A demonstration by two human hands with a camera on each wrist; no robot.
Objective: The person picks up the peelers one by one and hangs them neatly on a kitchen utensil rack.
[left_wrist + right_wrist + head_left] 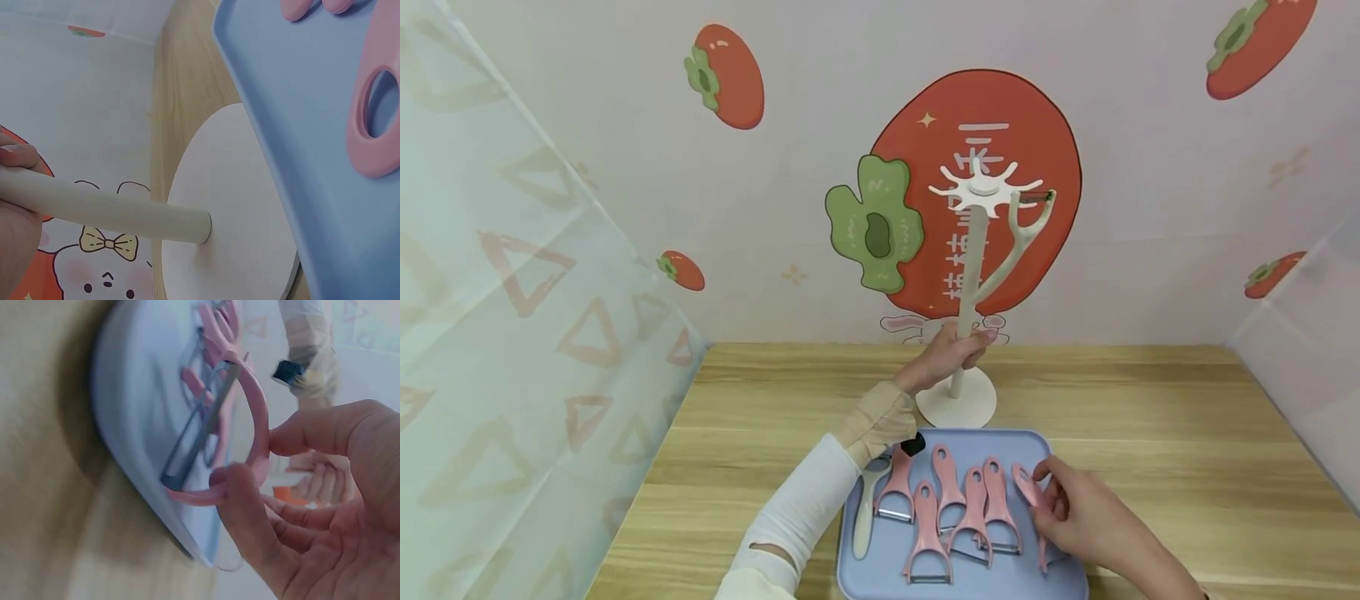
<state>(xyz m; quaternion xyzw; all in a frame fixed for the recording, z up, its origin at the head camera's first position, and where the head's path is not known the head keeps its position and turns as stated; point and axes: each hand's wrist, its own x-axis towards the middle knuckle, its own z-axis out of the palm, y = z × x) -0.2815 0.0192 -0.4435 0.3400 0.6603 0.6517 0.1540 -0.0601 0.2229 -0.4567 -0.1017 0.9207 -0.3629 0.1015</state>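
My left hand [950, 354] grips the pole of a white stand [973, 267] with a ring of hooks at its top; the round base [231, 181] rests on the table. From one hook hangs a white peeler [1021, 242]. At the tray's right side, my right hand [1086, 510] pinches a pink peeler [257, 403] between thumb and finger at its curved frame, tilted with the blade toward the tray. Several other pink peelers [927, 521] lie on the blue tray [876, 579], with a white peeler [863, 525] at the tray's left.
The wooden table [1180, 442] runs back to a wall sheet [805, 192] printed with persimmons. The stand's base sits just behind the tray's far edge. My left forearm [812, 492] reaches over the tray's left corner.
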